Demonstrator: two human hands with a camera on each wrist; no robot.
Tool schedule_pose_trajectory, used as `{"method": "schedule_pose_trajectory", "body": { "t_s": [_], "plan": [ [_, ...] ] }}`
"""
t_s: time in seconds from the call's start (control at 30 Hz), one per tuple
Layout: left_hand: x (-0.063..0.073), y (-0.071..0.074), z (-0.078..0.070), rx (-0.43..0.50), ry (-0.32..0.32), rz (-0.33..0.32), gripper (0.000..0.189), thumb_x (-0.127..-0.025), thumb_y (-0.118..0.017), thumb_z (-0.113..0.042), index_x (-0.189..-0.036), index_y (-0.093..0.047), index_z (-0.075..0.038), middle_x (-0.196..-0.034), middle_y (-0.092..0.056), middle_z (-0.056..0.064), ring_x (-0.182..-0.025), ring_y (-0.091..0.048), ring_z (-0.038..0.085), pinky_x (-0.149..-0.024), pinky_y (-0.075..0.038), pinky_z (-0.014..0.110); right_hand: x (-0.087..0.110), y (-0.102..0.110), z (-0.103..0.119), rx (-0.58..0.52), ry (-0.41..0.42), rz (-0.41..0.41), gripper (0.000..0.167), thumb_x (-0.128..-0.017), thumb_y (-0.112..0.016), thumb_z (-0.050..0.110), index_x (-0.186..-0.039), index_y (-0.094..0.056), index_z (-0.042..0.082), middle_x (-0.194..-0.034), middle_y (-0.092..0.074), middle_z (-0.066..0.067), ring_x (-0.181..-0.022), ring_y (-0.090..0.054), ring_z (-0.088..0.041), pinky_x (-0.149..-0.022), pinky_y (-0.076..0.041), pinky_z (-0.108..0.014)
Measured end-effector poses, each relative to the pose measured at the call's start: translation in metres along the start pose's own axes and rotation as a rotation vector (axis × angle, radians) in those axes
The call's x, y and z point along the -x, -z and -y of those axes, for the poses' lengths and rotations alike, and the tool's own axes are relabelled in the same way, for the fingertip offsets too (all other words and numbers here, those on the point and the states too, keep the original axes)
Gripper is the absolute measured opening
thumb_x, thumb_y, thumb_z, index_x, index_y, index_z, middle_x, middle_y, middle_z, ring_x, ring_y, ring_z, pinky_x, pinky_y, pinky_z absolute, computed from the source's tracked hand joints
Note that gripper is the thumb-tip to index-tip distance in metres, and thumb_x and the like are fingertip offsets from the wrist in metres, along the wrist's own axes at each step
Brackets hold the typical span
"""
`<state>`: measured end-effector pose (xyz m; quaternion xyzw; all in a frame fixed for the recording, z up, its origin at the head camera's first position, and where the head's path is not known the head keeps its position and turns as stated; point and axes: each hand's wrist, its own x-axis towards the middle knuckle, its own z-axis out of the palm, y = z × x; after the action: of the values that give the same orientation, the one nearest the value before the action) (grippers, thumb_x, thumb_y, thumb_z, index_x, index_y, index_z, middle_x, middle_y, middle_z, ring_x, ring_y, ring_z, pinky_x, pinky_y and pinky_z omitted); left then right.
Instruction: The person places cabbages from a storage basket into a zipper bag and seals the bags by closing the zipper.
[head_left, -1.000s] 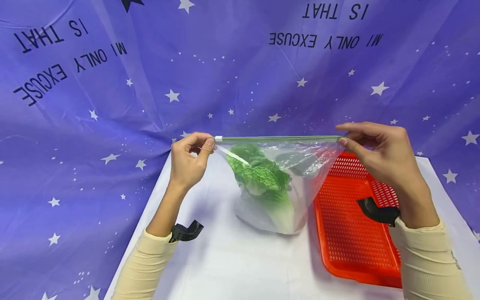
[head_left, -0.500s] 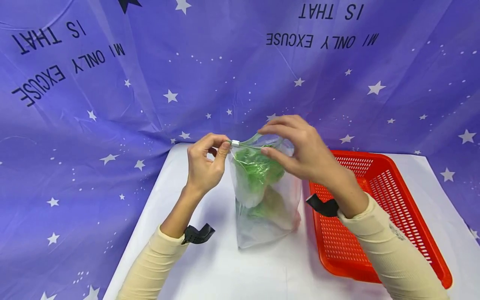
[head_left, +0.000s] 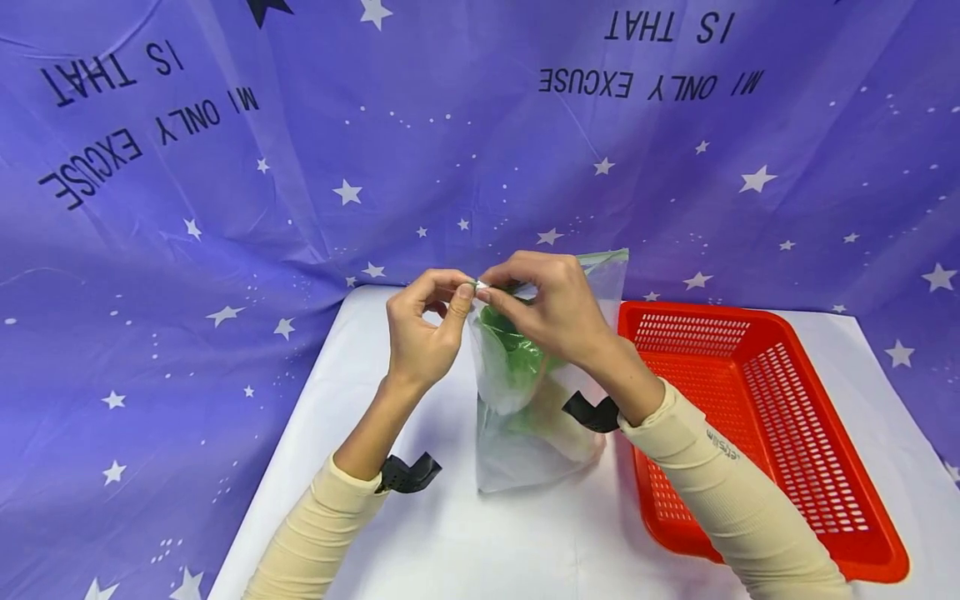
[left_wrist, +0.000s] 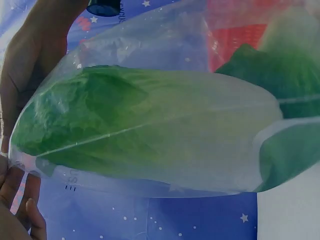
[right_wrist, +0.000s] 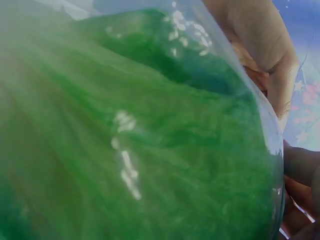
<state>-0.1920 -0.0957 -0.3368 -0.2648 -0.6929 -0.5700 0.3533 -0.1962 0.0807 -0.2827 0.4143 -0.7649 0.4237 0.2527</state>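
Note:
A clear slider zip bag (head_left: 517, 471) hangs upright over the white table. Leafy green vegetables like Chinese cabbage (left_wrist: 150, 120) are inside it, seen through the plastic. At the bag's upper left corner my left hand (head_left: 423, 329) pinches the green zip edge between thumb and forefinger. Right against it, my right hand (head_left: 558, 308) pinches at the white slider (head_left: 482, 286), which its fingertips partly cover. The bag's other top corner stands up behind the right hand. In the right wrist view, a green leaf (right_wrist: 165, 135) behind plastic fills most of the frame.
To the right of the bag stands a red perforated basket (head_left: 705, 329), partly under my right forearm. Both rest on a white-covered table (head_left: 420, 542). A purple cloth (head_left: 450, 133) with stars and lettering hangs behind.
My right hand has left the bag's far right corner and come left to the slider beside my left hand. The left hand has moved slightly right. The bag, stretched wide before, now hangs narrower.

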Motion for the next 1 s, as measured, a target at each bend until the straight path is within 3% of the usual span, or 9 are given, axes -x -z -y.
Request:
{"method": "schedule_pose_trajectory", "body": {
  "t_s": [0.27, 0.47, 0.6, 0.77, 1.0],
  "plan": [
    [0.0, 0.0, -0.005, 0.072, 0.071, -0.001, 0.009, -0.093, -0.066, -0.008, -0.091, -0.069, 0.001, -0.079, -0.068, 0.005, -0.062, -0.062, 0.017, -0.055, -0.047, 0.026, -0.001, 0.002, 0.004, 0.02, -0.021, 0.017, 0.007, -0.082, -0.079, 0.004, -0.087, -0.076, 0.002, -0.076, -0.068, 0.0, -0.069, -0.061, -0.008, -0.064, -0.05, -0.027],
    [0.005, -0.005, -0.009, 0.16, 0.116, -0.032, 0.006, -0.093, -0.064, 0.0, -0.092, -0.067, 0.005, -0.079, -0.066, 0.011, -0.065, -0.062, 0.016, -0.06, -0.051, 0.027, 0.003, 0.001, 0.004, -0.106, -0.192, 0.023, 0.011, -0.08, -0.082, 0.009, -0.09, -0.077, 0.006, -0.08, -0.069, 0.003, -0.076, -0.062, -0.01, -0.073, -0.05, -0.03],
    [0.008, -0.01, -0.009, 0.234, 0.133, -0.069, 0.006, -0.092, -0.062, 0.007, -0.09, -0.066, 0.003, -0.078, -0.064, 0.014, -0.066, -0.062, 0.015, -0.063, -0.053, 0.028, 0.005, 0.0, 0.005, -0.162, -0.298, 0.001, 0.016, -0.077, -0.086, 0.013, -0.09, -0.079, 0.008, -0.082, -0.071, 0.004, -0.082, -0.06, -0.013, -0.079, -0.044, -0.033],
    [0.01, -0.012, -0.009, 0.281, 0.149, -0.108, 0.019, -0.09, -0.062, 0.011, -0.089, -0.067, -0.008, -0.076, -0.065, 0.013, -0.067, -0.065, 0.016, -0.064, -0.055, 0.03, 0.007, -0.004, 0.005, -0.182, -0.354, -0.03, 0.017, -0.074, -0.088, 0.015, -0.088, -0.08, 0.01, -0.082, -0.071, 0.004, -0.085, -0.056, -0.015, -0.081, -0.04, -0.036],
    [0.01, -0.013, -0.012, 0.253, 0.162, -0.123, 0.008, -0.089, -0.063, 0.012, -0.088, -0.065, 0.004, -0.076, -0.063, 0.015, -0.065, -0.063, 0.015, -0.063, -0.053, 0.029, 0.009, -0.003, 0.003, -0.19, -0.394, -0.044, 0.015, -0.075, -0.087, 0.013, -0.087, -0.08, 0.01, -0.083, -0.071, 0.003, -0.09, -0.057, -0.013, -0.085, -0.042, -0.035]
  ]
}}
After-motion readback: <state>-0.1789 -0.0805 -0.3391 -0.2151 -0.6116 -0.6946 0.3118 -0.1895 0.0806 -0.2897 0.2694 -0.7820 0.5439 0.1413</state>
